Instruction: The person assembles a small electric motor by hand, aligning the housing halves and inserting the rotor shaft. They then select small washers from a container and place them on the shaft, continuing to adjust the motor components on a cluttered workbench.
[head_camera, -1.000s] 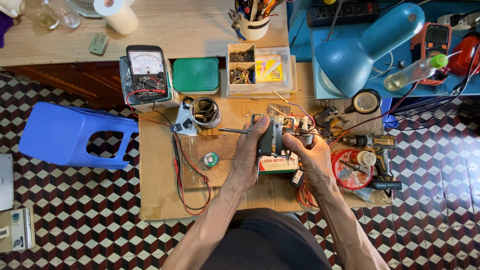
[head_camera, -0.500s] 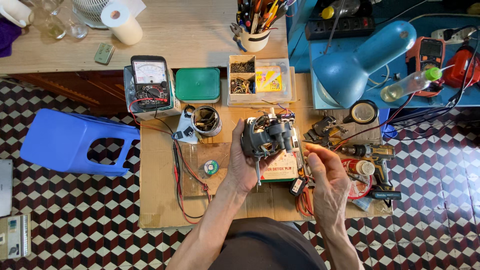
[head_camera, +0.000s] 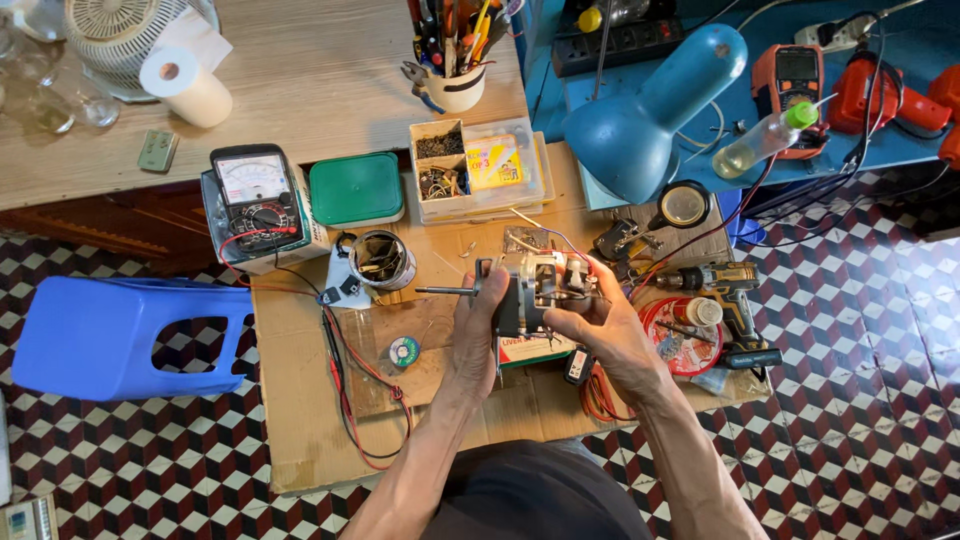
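Since half a second ago, both hands bring the small electric motor (head_camera: 535, 290) level above the surface (head_camera: 300, 400), shaft pointing left. Left hand (head_camera: 478, 325) and right hand (head_camera: 600, 325) clasp it; steady support suits inspecting its wires.

Motor (head_camera: 540, 285) underside hidden by left hand (head_camera: 478, 335), table fan (head_camera: 125, 35) cut off at top edge, parts-box (head_camera: 480, 170) contents too small to tell

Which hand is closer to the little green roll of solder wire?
Left. The left hand grips the small electric motor just right of the solder spool. The right hand holds the motor's far side, farther from the spool.
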